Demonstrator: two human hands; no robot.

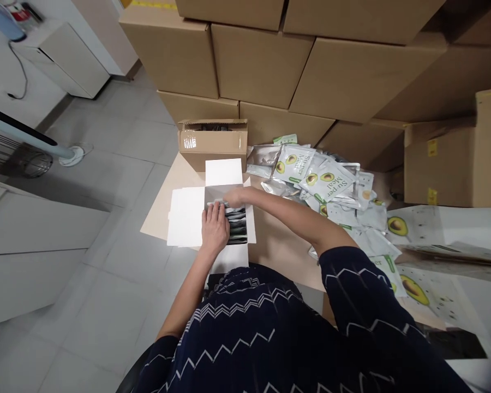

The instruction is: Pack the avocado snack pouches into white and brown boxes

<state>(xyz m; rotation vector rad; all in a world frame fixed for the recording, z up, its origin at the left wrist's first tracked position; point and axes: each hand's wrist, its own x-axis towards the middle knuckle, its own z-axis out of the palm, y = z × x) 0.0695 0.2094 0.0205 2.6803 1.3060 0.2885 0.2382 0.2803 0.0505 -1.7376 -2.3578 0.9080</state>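
Note:
A white carton stands with its flaps folded out, one wide flap lying to the left. Inside it, a row of silvery pouches is packed on edge. My left hand rests at the left side of the row, its fingers stretched over the pouch edges. Reaching in from the right, my right hand is inside the carton at the far end of the row. Its fingers point down, and what they touch is hidden.
Beside the carton lies a heap of printed pouches with avocado pictures. A small brown box stands behind the carton. Large cardboard boxes are stacked at the back. On the right are white printed cartons. Grey floor tiles stretch left.

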